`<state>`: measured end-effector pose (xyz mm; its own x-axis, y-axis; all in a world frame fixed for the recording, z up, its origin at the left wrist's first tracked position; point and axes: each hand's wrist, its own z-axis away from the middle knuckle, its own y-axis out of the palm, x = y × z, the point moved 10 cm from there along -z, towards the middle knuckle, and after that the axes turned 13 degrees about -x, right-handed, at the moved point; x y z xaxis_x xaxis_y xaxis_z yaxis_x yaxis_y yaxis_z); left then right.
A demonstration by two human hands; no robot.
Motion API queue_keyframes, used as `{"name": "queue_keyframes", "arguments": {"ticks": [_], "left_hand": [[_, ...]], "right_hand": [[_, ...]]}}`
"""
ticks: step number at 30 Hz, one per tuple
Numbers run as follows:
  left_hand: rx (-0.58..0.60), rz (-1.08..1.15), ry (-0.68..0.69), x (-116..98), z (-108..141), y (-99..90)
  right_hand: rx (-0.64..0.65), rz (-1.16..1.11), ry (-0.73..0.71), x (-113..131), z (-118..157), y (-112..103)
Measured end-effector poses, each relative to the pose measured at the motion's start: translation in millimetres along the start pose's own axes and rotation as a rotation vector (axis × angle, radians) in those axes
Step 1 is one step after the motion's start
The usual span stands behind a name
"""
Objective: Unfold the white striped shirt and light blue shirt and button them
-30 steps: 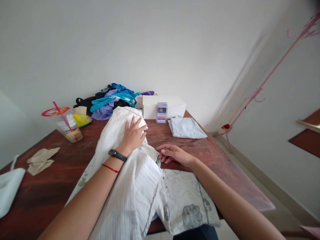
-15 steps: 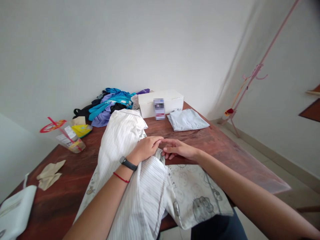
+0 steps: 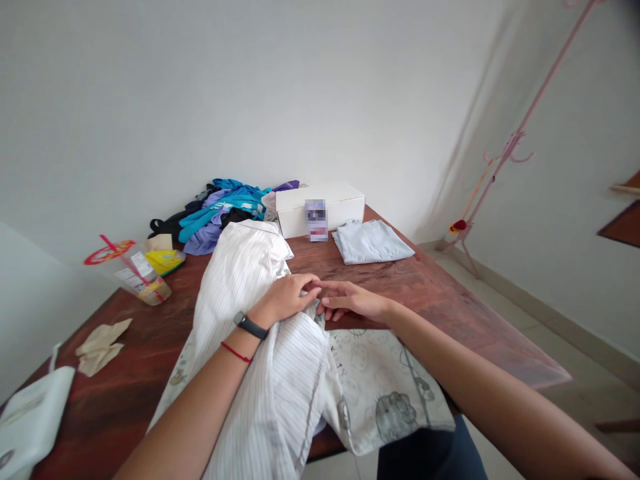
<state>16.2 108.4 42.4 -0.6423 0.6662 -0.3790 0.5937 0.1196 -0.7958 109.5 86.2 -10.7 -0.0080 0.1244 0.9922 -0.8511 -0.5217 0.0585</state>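
A white pin-striped shirt (image 3: 250, 293) lies lengthwise on the dark wooden table (image 3: 425, 293), over a pale printed cloth (image 3: 380, 387) that hangs off the near edge. My left hand (image 3: 285, 299), with a black band and red thread on its wrist, rests palm down on the shirt's right edge. My right hand (image 3: 350, 301) lies flat beside it at the cloth's edge, fingertips meeting the left hand's. Whether either hand pinches fabric is hidden under the fingers.
A folded pale blue garment (image 3: 373, 242) and a white box (image 3: 320, 207) sit at the far end. A heap of blue, purple and black clothes (image 3: 220, 210) is behind the shirt. A plastic cup with red straw (image 3: 133, 270), crumpled brown paper (image 3: 100, 340) and a white object (image 3: 30, 420) lie left.
My left hand slid from the upper part of the shirt down and right to its edge, meeting my right hand's fingertips. The view shifted slightly.
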Motion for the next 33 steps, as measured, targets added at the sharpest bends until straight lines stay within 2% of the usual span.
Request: {"name": "queue_keyframes", "arguments": {"ticks": [9,21,33], "left_hand": [[-0.016,-0.012,-0.025,7,1,4.0],[0.014,-0.047,0.000,-11,6,7.8],[0.009,-0.037,0.011,-8,5,13.4]], "right_hand": [[-0.019,-0.055,0.028,-11,-4,-3],[-0.006,0.019,0.014,-9,2,3],[0.009,0.070,-0.009,-10,1,4]]}}
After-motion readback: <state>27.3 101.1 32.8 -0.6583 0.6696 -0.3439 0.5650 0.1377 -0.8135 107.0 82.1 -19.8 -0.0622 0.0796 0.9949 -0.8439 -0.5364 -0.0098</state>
